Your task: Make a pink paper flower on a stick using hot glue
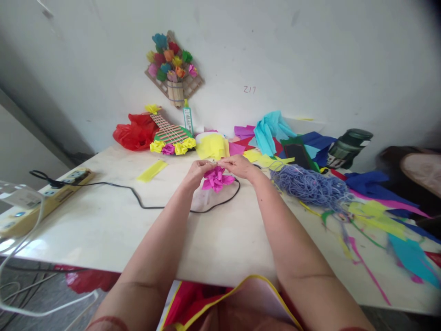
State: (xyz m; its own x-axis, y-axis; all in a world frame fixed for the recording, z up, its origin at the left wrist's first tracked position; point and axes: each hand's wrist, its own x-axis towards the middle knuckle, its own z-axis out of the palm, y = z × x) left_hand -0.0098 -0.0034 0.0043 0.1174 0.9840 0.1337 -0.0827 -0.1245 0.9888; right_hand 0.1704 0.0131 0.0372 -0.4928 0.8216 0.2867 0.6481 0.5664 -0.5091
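Note:
Both my hands meet over the middle of the pale table (103, 220). My left hand (197, 171) and my right hand (239, 166) are closed in a pinch on a magenta crepe paper flower (216, 179), which hangs just below the fingertips. The fingers press together at the flower's top, where something thin shows between them. A black cable (144, 202) loops on the table right under the flower.
A tangle of blue-grey string (310, 186) lies right of my right arm. Coloured paper scraps (379, 216) cover the right side. A power strip (51, 195) sits at left. Behind stand a paper-flower guitar craft (170, 135), yellow paper (212, 146), a red bag (136, 133) and a dark flask (347, 147).

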